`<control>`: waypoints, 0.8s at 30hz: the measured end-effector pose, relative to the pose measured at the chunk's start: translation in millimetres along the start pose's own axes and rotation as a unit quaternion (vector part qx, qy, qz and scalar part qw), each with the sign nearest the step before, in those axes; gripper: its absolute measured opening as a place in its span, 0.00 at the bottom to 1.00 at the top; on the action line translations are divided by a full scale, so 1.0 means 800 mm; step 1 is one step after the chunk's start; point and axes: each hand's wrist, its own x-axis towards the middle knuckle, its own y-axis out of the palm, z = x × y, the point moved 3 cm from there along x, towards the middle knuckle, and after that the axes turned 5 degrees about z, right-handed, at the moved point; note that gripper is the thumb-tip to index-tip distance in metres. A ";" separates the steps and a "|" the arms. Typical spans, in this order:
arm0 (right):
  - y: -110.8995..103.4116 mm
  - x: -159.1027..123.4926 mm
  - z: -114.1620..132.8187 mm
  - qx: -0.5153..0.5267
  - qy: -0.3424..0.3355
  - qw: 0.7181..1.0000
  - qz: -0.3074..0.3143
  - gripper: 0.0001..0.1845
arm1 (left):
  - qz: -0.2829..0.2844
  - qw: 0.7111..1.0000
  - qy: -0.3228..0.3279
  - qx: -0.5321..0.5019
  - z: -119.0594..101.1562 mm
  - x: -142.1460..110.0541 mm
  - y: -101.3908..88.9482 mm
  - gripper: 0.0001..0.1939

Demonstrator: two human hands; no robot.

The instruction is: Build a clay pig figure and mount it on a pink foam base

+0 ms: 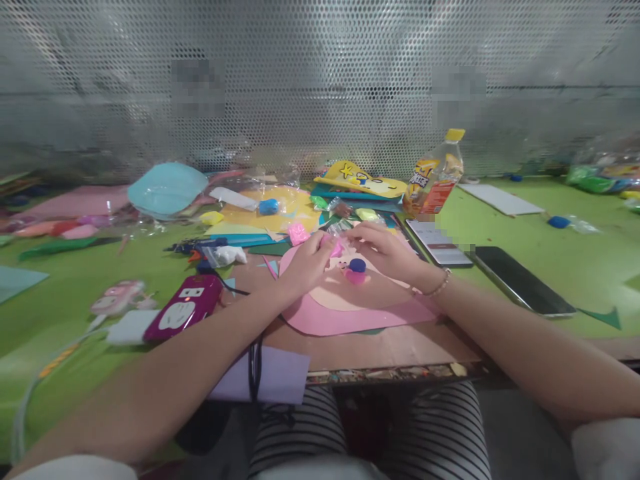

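Note:
My left hand (314,261) is closed on a small bag of bright pink clay (337,249), with the pink bulging past my fingertips. Just to its right, my right hand (381,248) has its fingers curled together at the bag's clear plastic; the exact grip is partly hidden. Below both hands lies a pink paper shape (320,321) with a peach paper piece (345,293) on top. A dark blue lump of clay (357,265) sits on the peach piece, with pink beneath it. Another pink clay lump (299,233) rests beyond my left hand.
A drink bottle (434,179) stands at the back right, near two phones (440,241). A purple power bank (185,307) with a cable lies left. Farther back are a yellow paper cutout (360,180), a blue clay packet (269,206) and a light blue round piece (167,189).

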 end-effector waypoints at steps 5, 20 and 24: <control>0.002 0.000 -0.003 0.043 0.068 0.997 0.021 0.06 | 0.012 0.999 0.011 0.044 -0.004 -0.004 0.001 0.15; -0.014 -0.003 -0.041 0.199 0.197 0.957 -0.079 0.15 | -0.012 0.912 0.016 0.409 0.004 0.011 -0.031 0.15; -0.013 -0.005 -0.067 0.304 0.264 0.902 -0.157 0.15 | 0.007 0.856 -0.029 0.516 0.021 0.012 -0.039 0.20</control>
